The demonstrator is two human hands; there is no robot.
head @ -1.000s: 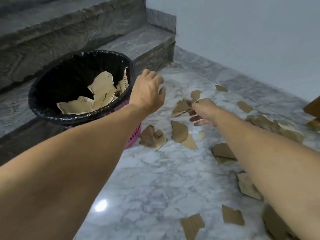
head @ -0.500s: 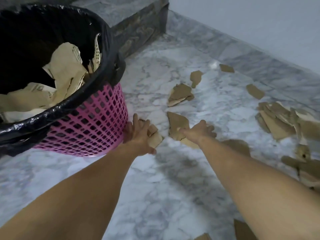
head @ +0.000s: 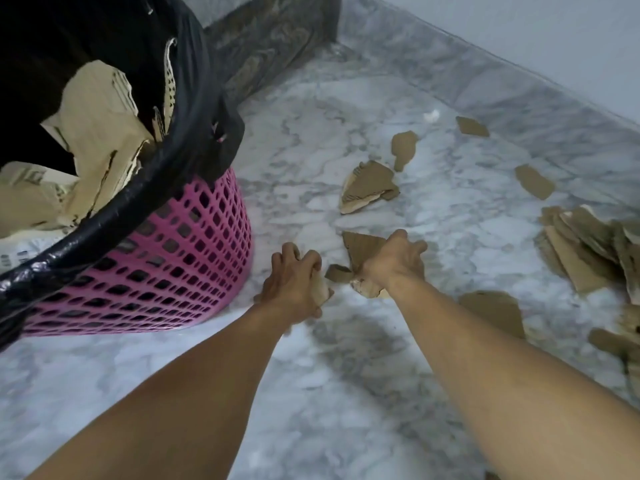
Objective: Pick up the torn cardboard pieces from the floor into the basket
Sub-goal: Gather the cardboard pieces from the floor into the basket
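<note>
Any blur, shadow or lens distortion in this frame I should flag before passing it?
Head view: soft, even light, no glare; a dim shadow lies on the floor between the forearms; the left hand and right hand are slightly motion-smeared on the cardboard; the wide-angle lens bulges the basket at the left edge; cardboard at the right edge is soft.

The basket point(head: 194, 244) stands just left of the left hand point(head: 294, 282); cardboard scraps point(head: 369, 187) lie beyond the right hand point(head: 391, 261), a pile point(head: 588, 244) to its right.
</note>
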